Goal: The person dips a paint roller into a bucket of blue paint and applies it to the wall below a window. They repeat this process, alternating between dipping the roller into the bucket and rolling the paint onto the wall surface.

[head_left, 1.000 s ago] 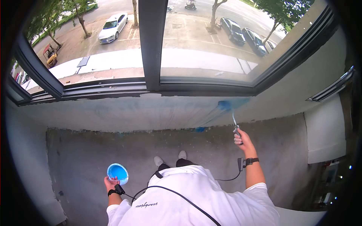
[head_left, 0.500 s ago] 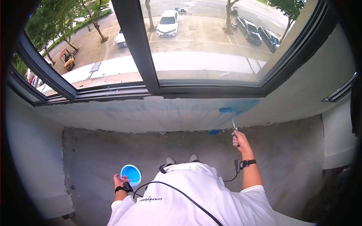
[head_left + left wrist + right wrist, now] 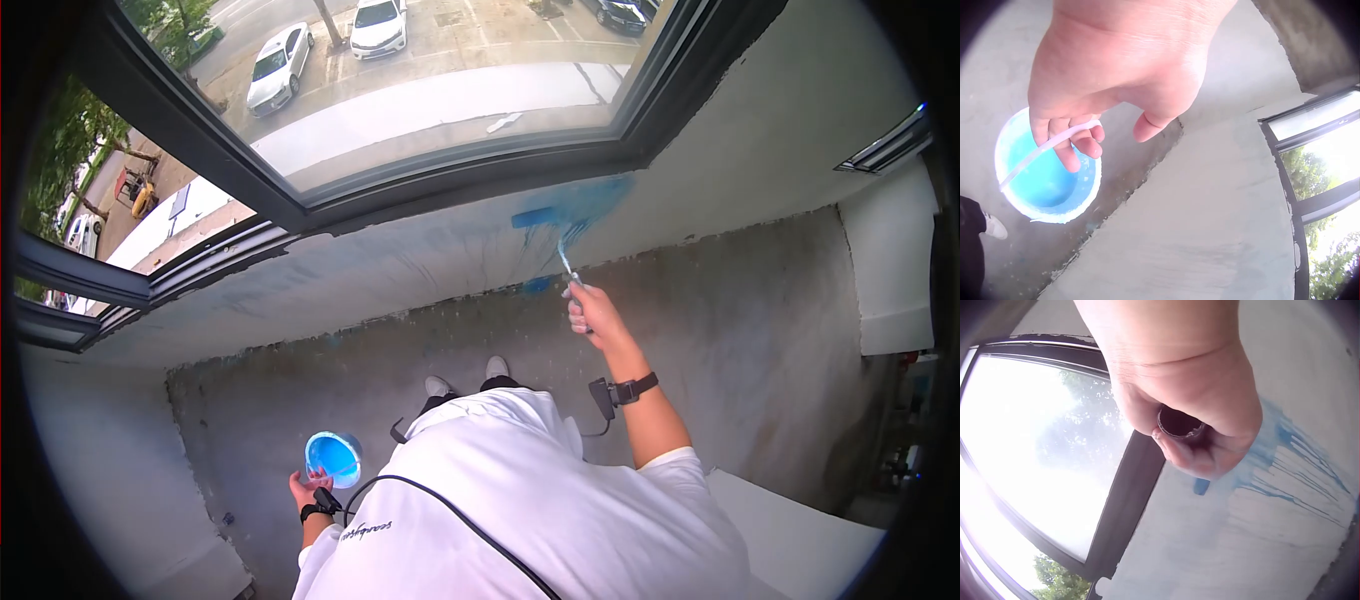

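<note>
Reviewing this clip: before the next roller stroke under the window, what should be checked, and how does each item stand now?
1. Right hand has a full grip on the roller handle: ok, fingers wrapped round it.
2. Roller head on the wall, clear of the window frame: ok, though close beneath it.
3. Left hand holds the paint bucket: ok, fingers hooked under its thin handle.
4. Paint left in the bucket: ok, blue paint shows inside.
5. Paint load on the roller: cannot tell.
6. No drips: not ok, blue runs streak down the wall.
</note>
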A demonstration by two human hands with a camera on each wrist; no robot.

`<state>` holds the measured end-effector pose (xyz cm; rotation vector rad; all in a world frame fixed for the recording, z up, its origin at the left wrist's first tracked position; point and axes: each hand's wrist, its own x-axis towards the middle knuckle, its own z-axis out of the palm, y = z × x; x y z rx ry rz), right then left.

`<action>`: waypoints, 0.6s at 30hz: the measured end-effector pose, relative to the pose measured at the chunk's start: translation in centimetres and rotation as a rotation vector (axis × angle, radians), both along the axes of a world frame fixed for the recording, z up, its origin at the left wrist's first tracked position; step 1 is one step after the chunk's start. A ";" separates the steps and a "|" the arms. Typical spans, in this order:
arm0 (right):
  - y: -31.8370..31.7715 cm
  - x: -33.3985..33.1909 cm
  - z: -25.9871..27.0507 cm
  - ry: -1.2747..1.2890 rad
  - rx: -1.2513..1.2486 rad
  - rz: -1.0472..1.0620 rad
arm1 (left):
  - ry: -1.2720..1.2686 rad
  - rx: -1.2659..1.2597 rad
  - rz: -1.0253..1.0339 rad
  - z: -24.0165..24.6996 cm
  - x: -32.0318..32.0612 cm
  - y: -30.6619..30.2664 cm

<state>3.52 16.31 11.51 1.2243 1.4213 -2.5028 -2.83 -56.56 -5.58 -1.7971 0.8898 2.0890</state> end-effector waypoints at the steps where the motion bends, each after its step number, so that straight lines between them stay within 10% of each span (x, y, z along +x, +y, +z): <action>1: 0.0 -0.6 -1.4 -0.014 -0.002 -0.026 | 0.011 -0.010 0.011 0.1 0.3 0.0; 8: 0.9 -2.6 -7.3 -0.062 -0.053 -0.076 | 0.032 -0.024 0.014 2.3 0.7 1.8; 18: 3.4 2.1 3.4 0.148 -0.120 -0.049 | -0.008 0.060 0.003 0.2 2.3 0.4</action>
